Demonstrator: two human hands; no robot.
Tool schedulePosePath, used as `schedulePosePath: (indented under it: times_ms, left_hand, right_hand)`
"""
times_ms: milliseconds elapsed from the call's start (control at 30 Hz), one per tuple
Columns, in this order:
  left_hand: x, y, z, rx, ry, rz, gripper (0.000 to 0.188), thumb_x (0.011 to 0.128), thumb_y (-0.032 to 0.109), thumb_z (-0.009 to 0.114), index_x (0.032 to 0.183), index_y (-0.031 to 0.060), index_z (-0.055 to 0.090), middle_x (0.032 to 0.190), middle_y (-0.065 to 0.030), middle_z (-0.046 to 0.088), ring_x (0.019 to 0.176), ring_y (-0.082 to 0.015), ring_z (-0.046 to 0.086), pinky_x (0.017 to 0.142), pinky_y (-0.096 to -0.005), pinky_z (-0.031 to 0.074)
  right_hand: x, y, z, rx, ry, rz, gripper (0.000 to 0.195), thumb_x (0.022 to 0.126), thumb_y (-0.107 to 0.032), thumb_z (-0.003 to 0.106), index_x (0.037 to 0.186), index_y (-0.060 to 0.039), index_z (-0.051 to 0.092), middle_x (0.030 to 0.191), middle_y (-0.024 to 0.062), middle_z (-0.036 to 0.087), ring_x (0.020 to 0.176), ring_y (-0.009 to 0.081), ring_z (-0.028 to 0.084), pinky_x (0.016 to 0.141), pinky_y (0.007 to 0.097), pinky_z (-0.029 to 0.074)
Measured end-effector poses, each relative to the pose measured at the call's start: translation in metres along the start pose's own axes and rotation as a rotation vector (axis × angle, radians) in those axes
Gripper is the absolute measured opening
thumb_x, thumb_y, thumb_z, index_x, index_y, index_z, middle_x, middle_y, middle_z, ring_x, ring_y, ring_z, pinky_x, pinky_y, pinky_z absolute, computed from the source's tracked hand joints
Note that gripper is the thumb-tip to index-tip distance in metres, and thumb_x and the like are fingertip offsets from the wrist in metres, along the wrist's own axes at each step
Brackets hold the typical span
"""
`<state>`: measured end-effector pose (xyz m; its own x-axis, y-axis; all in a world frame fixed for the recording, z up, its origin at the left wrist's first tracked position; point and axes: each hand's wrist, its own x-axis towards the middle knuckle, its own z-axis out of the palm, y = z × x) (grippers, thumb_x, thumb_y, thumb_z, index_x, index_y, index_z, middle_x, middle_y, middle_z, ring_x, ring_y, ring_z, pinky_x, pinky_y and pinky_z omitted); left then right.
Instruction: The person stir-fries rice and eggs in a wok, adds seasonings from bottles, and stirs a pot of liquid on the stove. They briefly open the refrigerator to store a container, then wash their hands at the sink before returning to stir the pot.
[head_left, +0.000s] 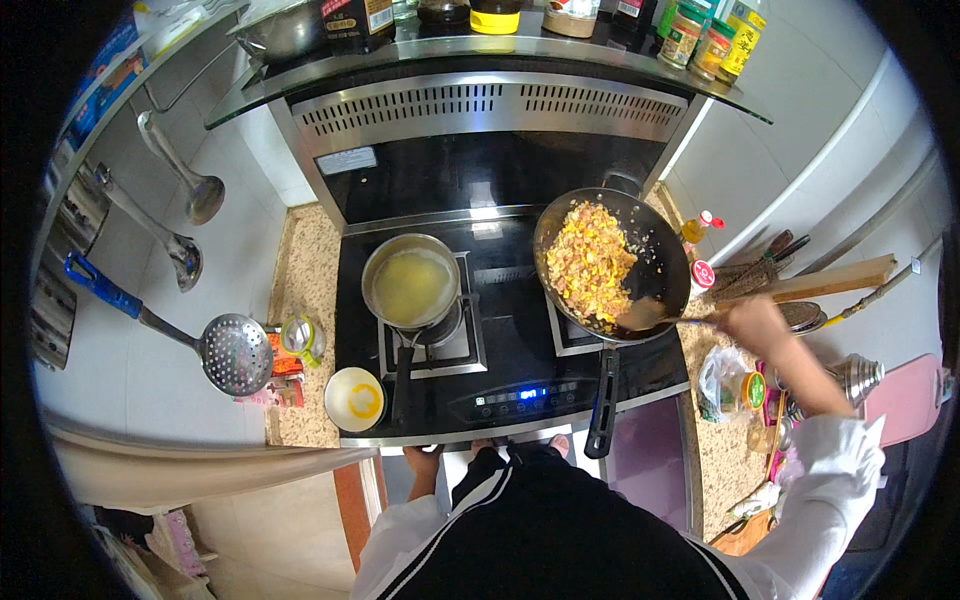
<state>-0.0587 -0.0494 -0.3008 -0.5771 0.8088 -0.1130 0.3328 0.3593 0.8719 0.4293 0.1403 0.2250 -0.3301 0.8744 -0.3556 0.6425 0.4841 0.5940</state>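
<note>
My right hand (754, 326) is shut on the handle of a spatula (643, 314), whose blade rests in the fried, chopped yellow-and-pinkish food (589, 262). That food fills the left part of a black wok (660, 277) on the right burner. To the left, a saucepan (411, 324) with cloudy yellowish liquid stands on the left burner. A white bowl (346, 420) with traces of yolk-coloured liquid sits at the cooktop's front left corner. My left hand (425, 459) hangs low by the cooktop's front edge; its fingers are partly hidden, so its grip is unclear.
A perforated skimmer (237, 355) and ladles (205, 199) hang at the left. Seasoning jars (684, 36) line the glass shelf (480, 49) above. The wok's handle (602, 405) juts past the front edge. On the right counter (720, 465) are bottles, a plastic bag (721, 382) and a wooden board (742, 534).
</note>
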Motion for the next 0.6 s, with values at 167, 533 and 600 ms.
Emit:
schedulePosePath:
  times_ms: [167,533,600]
  left_hand:
    - [-0.041,-0.022,-0.015,0.149,-0.104,-0.285,0.102,0.05,0.019,0.088,0.127,-0.0054,0.028,0.109,-0.0213,0.049,0.101,-0.0308,0.052,0.084,-0.0374,0.048]
    - [-0.051,-0.067,-0.02,0.271,-0.373,-0.503,0.069,0.059,0.017,0.083,0.112,-0.0037,0.046,0.082,-0.0133,0.063,0.08,-0.025,0.061,0.073,-0.0343,0.049]
    - [-0.054,-0.053,-0.013,0.08,-0.406,-0.572,0.067,0.063,0.022,0.081,0.112,-0.0036,0.043,0.081,-0.0137,0.064,0.07,-0.0228,0.061,0.061,-0.0354,0.049]
  right_hand:
    - [0.068,-0.069,0.037,0.57,0.408,0.176,0.014,0.084,-0.024,0.055,0.088,-0.0121,0.061,0.062,0.0148,0.06,0.062,0.0321,0.062,0.055,0.0441,0.05]
    - [0.105,-0.023,0.05,0.633,0.274,0.264,0.024,0.087,-0.031,0.055,0.094,-0.0119,0.067,0.073,0.0164,0.063,0.072,0.0317,0.064,0.065,0.0431,0.051]
    - [0.108,-0.032,0.042,0.536,0.189,0.181,0.023,0.086,-0.033,0.055,0.095,-0.0155,0.067,0.076,0.0139,0.064,0.074,0.0306,0.064,0.067,0.0429,0.052]
